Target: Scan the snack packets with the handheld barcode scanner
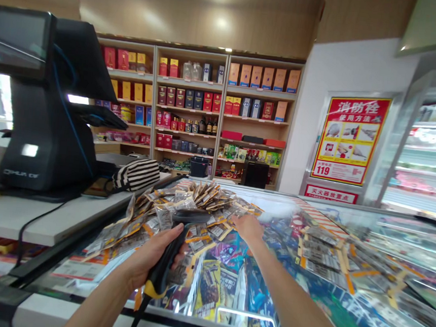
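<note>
My left hand (156, 255) is wrapped around the handle of a black and yellow barcode scanner (167, 261), its head tilted over a pile of small packets (199, 197). The packets are clear with brownish contents and orange and white labels, heaped on the glass top of a display freezer (272, 199). My right hand (249, 228) reaches to the right side of the pile, fingers closed at the edge of a small packet (220, 230). The fingertips are partly blurred. A second group of similar packets (324, 254) lies spread to the right on the glass.
A black checkout terminal (48, 133) stands on a white counter (37, 219) at left, beside a striped pouch (136, 173). The scanner's cord (137, 319) runs down at front. Colourful bagged goods (209, 285) lie under the glass. Shelves of boxes (189, 100) line the back wall.
</note>
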`<action>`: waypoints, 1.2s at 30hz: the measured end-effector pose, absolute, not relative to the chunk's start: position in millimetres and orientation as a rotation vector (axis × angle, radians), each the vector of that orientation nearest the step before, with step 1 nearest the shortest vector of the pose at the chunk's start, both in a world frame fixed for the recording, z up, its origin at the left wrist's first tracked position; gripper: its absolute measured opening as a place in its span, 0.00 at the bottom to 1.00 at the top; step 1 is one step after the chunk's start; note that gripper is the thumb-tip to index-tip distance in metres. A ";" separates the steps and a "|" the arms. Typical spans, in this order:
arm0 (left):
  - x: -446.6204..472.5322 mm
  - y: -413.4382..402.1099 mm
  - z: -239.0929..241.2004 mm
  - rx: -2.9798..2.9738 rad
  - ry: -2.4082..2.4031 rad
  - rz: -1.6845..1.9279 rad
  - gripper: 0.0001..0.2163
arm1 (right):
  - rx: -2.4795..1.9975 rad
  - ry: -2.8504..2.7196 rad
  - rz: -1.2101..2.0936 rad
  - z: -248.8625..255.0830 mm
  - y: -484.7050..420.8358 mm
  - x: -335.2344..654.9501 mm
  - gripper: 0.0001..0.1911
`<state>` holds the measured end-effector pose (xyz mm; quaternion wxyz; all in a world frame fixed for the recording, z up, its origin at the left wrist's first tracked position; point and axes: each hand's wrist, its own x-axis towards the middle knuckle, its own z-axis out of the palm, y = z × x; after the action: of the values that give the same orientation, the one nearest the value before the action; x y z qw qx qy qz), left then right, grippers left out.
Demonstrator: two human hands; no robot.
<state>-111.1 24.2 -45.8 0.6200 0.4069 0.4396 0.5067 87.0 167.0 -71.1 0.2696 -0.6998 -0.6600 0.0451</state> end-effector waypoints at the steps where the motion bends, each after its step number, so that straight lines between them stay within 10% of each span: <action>1: -111.2 24.0 -45.9 0.941 1.001 1.162 0.15 | -1.929 -1.735 0.115 -71.0 167.6 79.1 0.24; 36: -64.6 14.3 -33.3 1.093 0.958 0.893 0.13 | -0.986 -1.099 0.830 -94.8 157.0 214.4 0.16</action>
<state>-64.6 14.3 -33.3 0.6576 0.4827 0.4231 0.3944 214.4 157.0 -94.8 0.6622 -0.4363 -0.4862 0.3672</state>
